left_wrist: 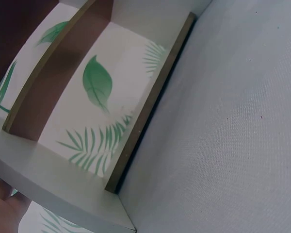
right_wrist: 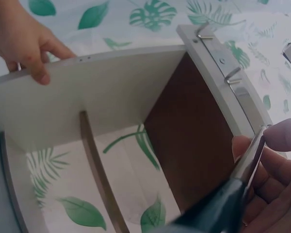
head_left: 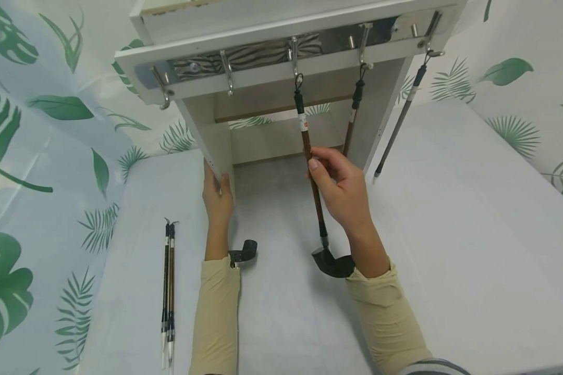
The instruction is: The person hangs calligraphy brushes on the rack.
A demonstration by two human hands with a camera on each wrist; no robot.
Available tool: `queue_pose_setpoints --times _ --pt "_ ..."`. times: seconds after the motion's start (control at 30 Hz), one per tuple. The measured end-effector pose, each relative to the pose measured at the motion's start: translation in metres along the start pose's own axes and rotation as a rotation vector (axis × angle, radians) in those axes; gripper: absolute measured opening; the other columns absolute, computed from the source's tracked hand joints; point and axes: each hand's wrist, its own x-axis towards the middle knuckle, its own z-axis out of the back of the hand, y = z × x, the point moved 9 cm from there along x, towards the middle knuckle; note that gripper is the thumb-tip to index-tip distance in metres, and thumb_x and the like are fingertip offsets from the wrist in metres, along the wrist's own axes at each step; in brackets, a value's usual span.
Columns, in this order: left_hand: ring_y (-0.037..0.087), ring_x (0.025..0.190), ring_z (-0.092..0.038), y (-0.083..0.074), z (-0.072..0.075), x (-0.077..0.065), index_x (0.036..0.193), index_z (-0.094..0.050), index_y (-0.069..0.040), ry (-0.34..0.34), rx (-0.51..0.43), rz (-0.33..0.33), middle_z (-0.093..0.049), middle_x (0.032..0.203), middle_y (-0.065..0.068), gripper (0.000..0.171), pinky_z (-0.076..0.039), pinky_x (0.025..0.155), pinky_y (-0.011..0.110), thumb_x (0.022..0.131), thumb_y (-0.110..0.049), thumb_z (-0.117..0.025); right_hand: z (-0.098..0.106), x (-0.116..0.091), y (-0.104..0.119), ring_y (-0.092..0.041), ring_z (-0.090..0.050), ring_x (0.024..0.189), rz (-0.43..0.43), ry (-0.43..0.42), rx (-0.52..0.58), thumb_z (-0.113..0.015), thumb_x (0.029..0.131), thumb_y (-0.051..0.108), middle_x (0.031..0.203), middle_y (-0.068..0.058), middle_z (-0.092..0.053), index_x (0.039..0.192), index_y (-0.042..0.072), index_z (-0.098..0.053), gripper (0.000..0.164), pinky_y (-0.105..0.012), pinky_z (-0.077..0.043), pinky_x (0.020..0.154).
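Observation:
My right hand (head_left: pixel 344 195) pinches a brown calligraphy brush (head_left: pixel 318 205) midway along its handle, thumb against fingers. This brush hangs tip down below the middle hook (head_left: pixel 294 57), its top loop right at the hook. In the right wrist view the brush (right_wrist: pixel 218 206) runs blurred from the fingers toward the camera. With its thumb inside and fingers outside, my left hand (head_left: pixel 217 200) grips the front edge of the left side panel (head_left: pixel 199 135) of a white shelf unit. Part of that hand (left_wrist: pixel 7 208) shows at the corner of the left wrist view.
Two more brushes hang from hooks at the right, one brown (head_left: pixel 350 127) and one greyish (head_left: pixel 396 130). The two left hooks (head_left: pixel 227 73) hold nothing. Several brushes (head_left: pixel 169 281) lie together on the white-covered table (head_left: pixel 474 250) left of my left arm.

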Motion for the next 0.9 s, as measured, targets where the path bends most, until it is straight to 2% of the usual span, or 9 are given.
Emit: queue_pose_setpoints --times 0.37,0.67,0.9 --pt "0.028 0.142 -0.030 -0.0020 0.0007 -0.0011 0.154 -0.012 -0.014 -0.002 0.004 -0.014 -0.027 0.156 0.009 0.059 -0.032 0.114 0.047 0.102 -0.021 -0.039 -0.0010 0.0009 -0.0031 0.001 -0.056 0.075 -0.020 0.005 -0.003 -0.053 0.093 0.004 0.086 -0.020 -0.063 0.113 -0.006 -0.062 0.024 -0.016 -0.045 0.066" --pt "0.027 0.143 -0.029 -0.0016 0.0004 -0.0003 0.154 -0.012 -0.014 0.003 -0.015 0.006 -0.026 0.156 0.008 0.060 -0.032 0.114 0.047 0.101 -0.016 -0.041 -0.0027 0.0022 -0.0067 0.002 -0.057 0.075 -0.022 0.011 -0.001 -0.053 0.093 0.004 0.086 -0.021 -0.064 0.113 -0.006 -0.062 0.024 -0.016 -0.046 0.067" --pt "0.026 0.143 -0.029 -0.0015 0.0004 -0.0008 0.154 -0.012 -0.016 0.004 -0.004 0.004 -0.026 0.156 0.007 0.059 -0.032 0.115 0.045 0.102 -0.020 -0.039 -0.0032 0.0029 -0.0100 0.002 -0.057 0.075 -0.029 0.013 -0.004 -0.053 0.094 0.004 0.086 -0.021 -0.064 0.114 -0.006 -0.061 0.025 -0.016 -0.046 0.066"
